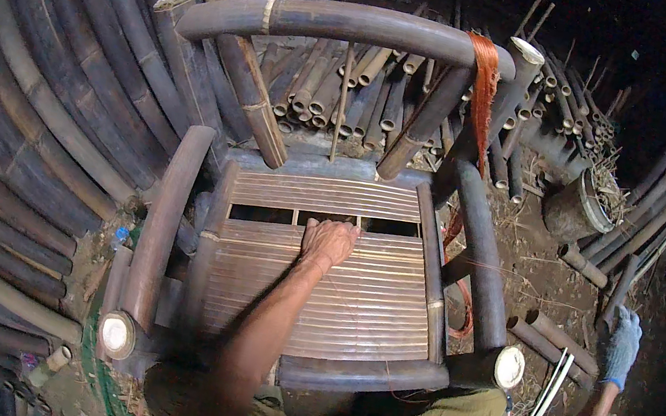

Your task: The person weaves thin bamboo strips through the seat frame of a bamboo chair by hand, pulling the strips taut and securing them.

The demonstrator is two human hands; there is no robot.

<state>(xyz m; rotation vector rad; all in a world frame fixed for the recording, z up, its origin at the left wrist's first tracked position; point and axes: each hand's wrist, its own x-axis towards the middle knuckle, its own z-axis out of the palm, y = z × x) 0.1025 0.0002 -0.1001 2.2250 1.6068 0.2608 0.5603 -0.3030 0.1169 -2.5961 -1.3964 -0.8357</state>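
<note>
A bamboo chair (356,25) with thick dark poles stands before me, its seat made of narrow bamboo slats (326,296). A dark gap runs across the seat toward the back, crossed by thin strips. My bare left hand (330,241) is at this gap, fingers curled over the edge of the front group of slats. Out to the right, my right hand (620,348) wears a pale blue glove. Its fingers are closed round the lower end of a dark, elongated piece (620,290) whose exact kind I cannot make out.
An orange strip (483,92) hangs from the chair's back. Dark bamboo poles (63,71) line the left side, and cut bamboo lengths (353,96) are piled behind the chair. A bucket of shavings (580,207), bamboo offcuts (551,345) and pale strips (545,397) are at right.
</note>
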